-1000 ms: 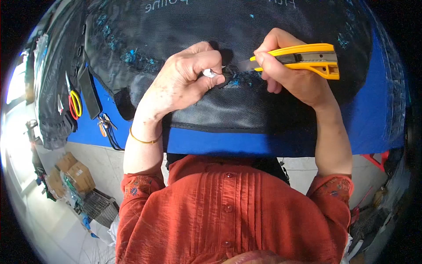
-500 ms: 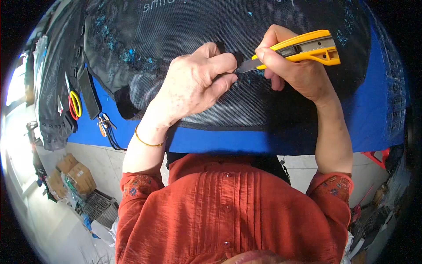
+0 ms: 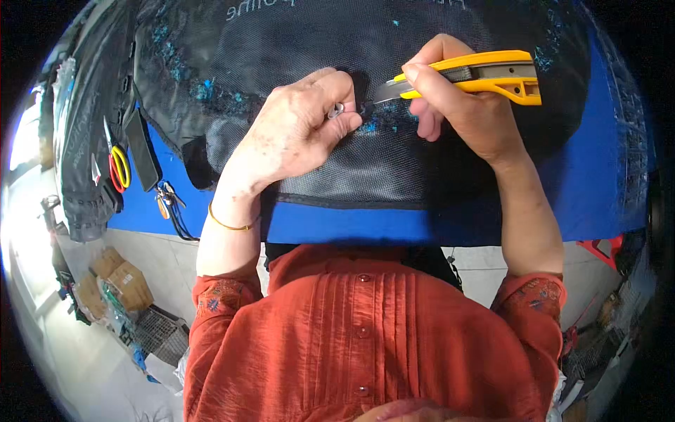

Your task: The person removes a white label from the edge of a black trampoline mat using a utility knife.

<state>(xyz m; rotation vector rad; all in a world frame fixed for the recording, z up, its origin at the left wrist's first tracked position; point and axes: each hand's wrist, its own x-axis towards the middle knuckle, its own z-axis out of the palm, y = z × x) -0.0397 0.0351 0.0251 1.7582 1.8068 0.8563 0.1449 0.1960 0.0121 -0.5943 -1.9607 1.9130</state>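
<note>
Black mesh fabric (image 3: 365, 176) with pale lettering and scattered blue thread bits lies spread in front of me. My left hand (image 3: 302, 119) is closed in a pinch on the mesh near its middle. A small shiny piece (image 3: 336, 110) shows in the gap between its thumb and fingers; I cannot tell exactly what it is. My right hand (image 3: 453, 95) grips a yellow utility knife (image 3: 503, 74), thumb on top of the handle. Its bare blade (image 3: 388, 91) points left, a short way from my left fingertips. Blue thread scraps (image 3: 370, 127) lie just below the blade.
A blue table surface (image 3: 337, 226) shows along the near edge. At the left lie red-and-yellow scissors (image 3: 119, 169), a dark flat case (image 3: 143, 151) and keys (image 3: 167, 197). More dark fabric (image 3: 88, 141) is piled at far left. Cardboard boxes (image 3: 126, 281) stand on the floor.
My left hand has shifted slightly left and turned, so the shiny piece now shows. The knife in my right hand has moved a little left and up; its blade is apart from the left fingers.
</note>
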